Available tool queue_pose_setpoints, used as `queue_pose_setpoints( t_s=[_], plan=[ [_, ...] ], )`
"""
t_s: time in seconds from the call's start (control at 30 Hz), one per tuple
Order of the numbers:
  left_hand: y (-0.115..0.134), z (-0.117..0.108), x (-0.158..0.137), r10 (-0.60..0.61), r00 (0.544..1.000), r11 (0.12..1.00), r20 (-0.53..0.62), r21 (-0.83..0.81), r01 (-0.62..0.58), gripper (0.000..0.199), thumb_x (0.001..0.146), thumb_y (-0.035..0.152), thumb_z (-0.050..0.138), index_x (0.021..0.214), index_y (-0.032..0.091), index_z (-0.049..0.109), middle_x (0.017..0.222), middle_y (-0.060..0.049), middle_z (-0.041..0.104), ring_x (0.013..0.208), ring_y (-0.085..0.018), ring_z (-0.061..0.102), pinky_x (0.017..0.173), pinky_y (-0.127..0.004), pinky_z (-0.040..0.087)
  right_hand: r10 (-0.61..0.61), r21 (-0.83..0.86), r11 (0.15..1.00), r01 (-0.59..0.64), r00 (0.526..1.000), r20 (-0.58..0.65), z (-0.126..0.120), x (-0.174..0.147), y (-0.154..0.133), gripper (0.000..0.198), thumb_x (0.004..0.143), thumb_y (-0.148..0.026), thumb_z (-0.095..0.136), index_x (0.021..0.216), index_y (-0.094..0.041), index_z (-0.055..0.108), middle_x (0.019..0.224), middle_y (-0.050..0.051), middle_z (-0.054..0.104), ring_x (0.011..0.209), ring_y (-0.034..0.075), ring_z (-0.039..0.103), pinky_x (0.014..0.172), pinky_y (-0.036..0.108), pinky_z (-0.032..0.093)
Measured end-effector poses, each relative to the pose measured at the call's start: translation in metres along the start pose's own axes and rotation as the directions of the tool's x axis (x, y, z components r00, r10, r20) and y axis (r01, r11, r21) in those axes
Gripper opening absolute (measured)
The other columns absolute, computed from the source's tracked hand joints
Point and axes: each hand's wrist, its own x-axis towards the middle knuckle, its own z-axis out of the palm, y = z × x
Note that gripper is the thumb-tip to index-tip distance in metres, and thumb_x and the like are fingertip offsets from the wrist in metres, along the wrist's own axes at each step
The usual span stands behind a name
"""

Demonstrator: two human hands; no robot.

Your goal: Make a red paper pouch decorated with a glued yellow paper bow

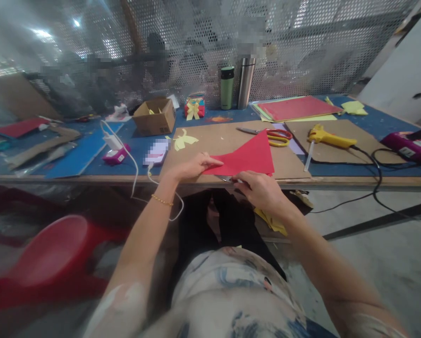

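Observation:
A folded red sheet of paper (247, 157) lies on a piece of brown cardboard (210, 136) near the table's front edge. My left hand (196, 165) holds its narrow left end, fingers closed and pressing on it. At the paper's lower edge, my right hand (258, 188) is closed around a knife (224, 178); a pointed metal blade shows, while the handle is hidden in the palm. Just behind the paper rest scissors (279, 137) with red and yellow handles. A yellow paper bow shape (185, 140) lies left of them.
Rightward are a yellow glue gun (332, 137) with a black cord and a purple device (411, 145). A phone (157, 152), small carton (154, 117), green bottle (227, 88) and steel flask (246, 84) stand or lie around. A red stool (53, 249) is at left.

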Motion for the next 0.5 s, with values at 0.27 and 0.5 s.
queue_pose_setpoints(
  t_s=[0.27,0.5],
  plan=[
    [0.000,0.001,0.000,0.011,1.000,1.000,-0.009,0.008,-0.010,0.044,0.109,0.029,0.040,0.140,0.023,0.070,0.124,-0.013,0.066,0.113,-0.022,0.059,0.107,-0.042,0.045,0.019,-0.011,1.000,-0.018,1.000,0.013,-0.002,0.000,-0.006,0.023,0.103,-0.026,0.053,0.114,-0.024,0.074,0.118,0.008,0.079,0.104,0.025,0.074,0.074,0.030,0.046],
    [0.000,0.002,0.000,0.006,1.000,1.000,-0.017,0.005,-0.006,0.043,0.109,0.028,0.041,0.139,0.023,0.072,0.123,-0.013,0.067,0.111,-0.022,0.059,0.106,-0.041,0.047,0.011,-0.001,1.000,-0.011,1.000,0.011,-0.001,0.001,-0.008,0.024,0.104,-0.027,0.053,0.114,-0.024,0.074,0.116,0.008,0.079,0.102,0.024,0.073,0.072,0.030,0.045]
  ],
)
